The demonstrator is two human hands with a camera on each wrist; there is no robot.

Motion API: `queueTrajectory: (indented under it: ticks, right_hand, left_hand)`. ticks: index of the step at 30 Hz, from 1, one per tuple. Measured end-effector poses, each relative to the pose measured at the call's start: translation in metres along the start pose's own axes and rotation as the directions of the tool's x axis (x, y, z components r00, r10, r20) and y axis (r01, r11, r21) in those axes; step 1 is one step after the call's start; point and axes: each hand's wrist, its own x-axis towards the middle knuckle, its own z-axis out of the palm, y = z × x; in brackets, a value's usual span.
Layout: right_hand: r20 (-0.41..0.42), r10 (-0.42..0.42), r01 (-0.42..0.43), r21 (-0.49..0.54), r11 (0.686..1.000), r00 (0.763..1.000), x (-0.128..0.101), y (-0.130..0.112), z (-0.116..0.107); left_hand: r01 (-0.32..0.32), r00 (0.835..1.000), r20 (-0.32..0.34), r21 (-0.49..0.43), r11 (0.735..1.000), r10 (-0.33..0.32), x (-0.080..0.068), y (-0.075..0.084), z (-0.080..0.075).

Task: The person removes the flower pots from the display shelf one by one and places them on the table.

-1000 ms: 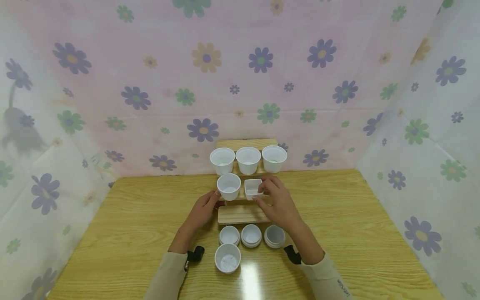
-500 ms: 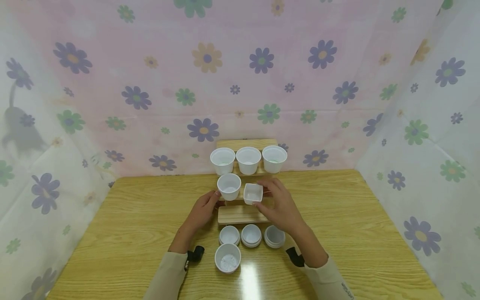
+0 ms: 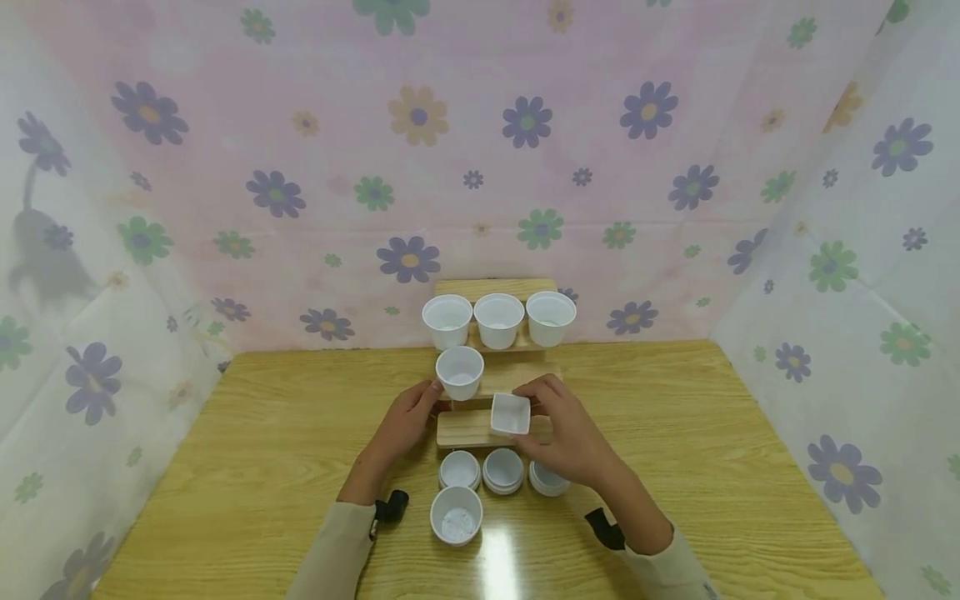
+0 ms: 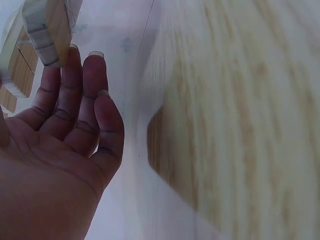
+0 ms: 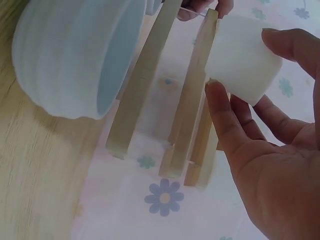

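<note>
A wooden stepped rack point(image 3: 468, 429) stands mid-table. Three white round cups point(image 3: 498, 320) line its top step, and one round cup point(image 3: 460, 372) sits on the middle step. My right hand point(image 3: 542, 417) pinches a small square white cup point(image 3: 511, 414) between thumb point(image 5: 220, 115) and fingers, holding it tilted just over the lowest step. The square cup point(image 5: 242, 57) looks empty. My left hand point(image 3: 420, 402) rests with straight fingers point(image 4: 75, 75) against the rack's left side point(image 4: 47, 30), beside the round cup, and holds nothing.
Three small ribbed white bowls point(image 3: 502, 470) sit in a row on the table in front of the rack; the right one point(image 5: 70, 55) lies partly under my right wrist. A larger white cup point(image 3: 456, 515) stands nearer me. Flowered cloth walls enclose the wooden table point(image 3: 712, 467).
My right hand has lifted the square cup off the middle step and brought it down and toward me, over the lowest step. The left hand has stayed put.
</note>
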Motion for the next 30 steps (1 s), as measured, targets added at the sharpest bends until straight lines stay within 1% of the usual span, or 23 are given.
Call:
queueTrajectory:
  ticks: [6, 10, 13, 15, 24, 30]
  right_hand:
    - [0.036, -0.024, 0.025, -0.029, 0.999, 0.999, -0.011, -0.004, -0.002]
    - [0.084, 0.004, -0.002, -0.029, 1.000, 0.996, -0.017, -0.007, -0.001]
    - [0.119, 0.025, -0.018, -0.060, 0.998, 0.993, -0.020, -0.008, 0.000]
    - [0.140, 0.026, -0.014, -0.088, 0.996, 0.990, -0.021, -0.010, 0.001]
    - [0.251, 0.013, 0.027, -0.155, 0.988, 0.968, -0.026, -0.015, 0.001]
    - [0.313, 0.015, 0.031, -0.143, 0.989, 0.950, -0.028, -0.018, 0.002]
  left_hand:
    - [0.006, 1.000, -0.009, -0.012, 1.000, -0.006, 0.001, 0.000, 0.002]
    - [0.004, 1.000, -0.005, -0.004, 1.000, -0.004, 0.000, 0.000, 0.001]
    - [-0.002, 1.000, 0.002, -0.003, 1.000, 0.002, 0.000, 0.001, 0.000]
    - [-0.007, 1.000, 0.005, -0.007, 1.000, 0.007, 0.001, 0.000, 0.000]
    - [-0.014, 1.000, 0.012, 0.002, 1.000, 0.014, 0.000, 0.000, -0.001]
    - [-0.016, 1.000, 0.009, 0.012, 1.000, 0.015, 0.000, 0.000, -0.001]
